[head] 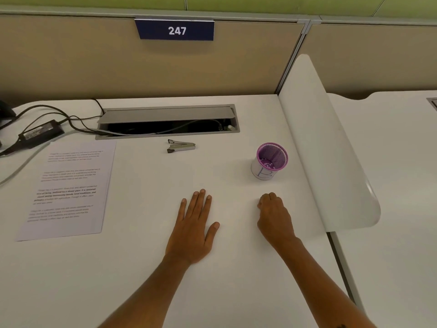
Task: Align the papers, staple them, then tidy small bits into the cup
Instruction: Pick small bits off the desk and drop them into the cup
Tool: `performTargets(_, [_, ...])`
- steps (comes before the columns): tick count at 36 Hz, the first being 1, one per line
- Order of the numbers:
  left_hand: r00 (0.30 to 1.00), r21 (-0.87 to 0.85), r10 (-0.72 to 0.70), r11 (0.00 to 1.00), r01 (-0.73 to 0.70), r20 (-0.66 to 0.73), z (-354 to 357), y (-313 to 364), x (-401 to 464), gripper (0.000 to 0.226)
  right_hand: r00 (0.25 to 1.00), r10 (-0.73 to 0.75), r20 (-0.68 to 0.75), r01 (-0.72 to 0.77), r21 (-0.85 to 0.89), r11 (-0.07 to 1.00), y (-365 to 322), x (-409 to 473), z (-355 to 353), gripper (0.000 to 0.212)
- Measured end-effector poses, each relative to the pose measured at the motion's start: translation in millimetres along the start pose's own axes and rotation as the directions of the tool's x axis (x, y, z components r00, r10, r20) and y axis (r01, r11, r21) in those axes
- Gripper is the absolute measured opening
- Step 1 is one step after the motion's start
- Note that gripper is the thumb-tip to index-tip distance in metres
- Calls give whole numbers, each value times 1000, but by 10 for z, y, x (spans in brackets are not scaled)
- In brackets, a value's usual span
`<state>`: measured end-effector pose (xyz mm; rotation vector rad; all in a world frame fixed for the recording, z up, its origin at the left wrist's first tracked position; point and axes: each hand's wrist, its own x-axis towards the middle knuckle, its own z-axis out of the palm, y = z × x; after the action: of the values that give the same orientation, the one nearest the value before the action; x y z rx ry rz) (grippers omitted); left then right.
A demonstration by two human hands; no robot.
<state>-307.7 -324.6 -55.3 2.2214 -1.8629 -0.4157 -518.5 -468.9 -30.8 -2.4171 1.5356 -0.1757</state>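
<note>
White desk (146, 256): my left hand (192, 229) flat, open; right hand (274, 216) fisted, contents unclear. Purple mesh cup (272, 159) at 12 o'clock of it.

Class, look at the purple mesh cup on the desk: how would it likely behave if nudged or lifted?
The purple mesh cup looks like thin open mesh, so it is probably light. It stands upright on a smooth white desk, so a low push would likely slide it, a high one may tip it. Being round, it could roll once on its side.
</note>
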Motion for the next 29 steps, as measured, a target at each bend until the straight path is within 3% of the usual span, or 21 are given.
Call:
performTargets(7, [1000, 1, 2, 1000, -2, 1, 0, -2, -2, 74, 994, 107, -5, -102, 240, 965, -43, 353, -555, 39])
performTargets(11, [1000, 3, 2, 1000, -2, 7, -9, -9, 1, 74, 982, 182, -50, -155, 334, 930, -127, 642, -981, 12])
performTargets(29, [1000, -2, 3, 1000, -3, 13, 3, -14, 0, 74, 976, 176, -132, -126, 317, 940, -29, 1171, -1112, 17])
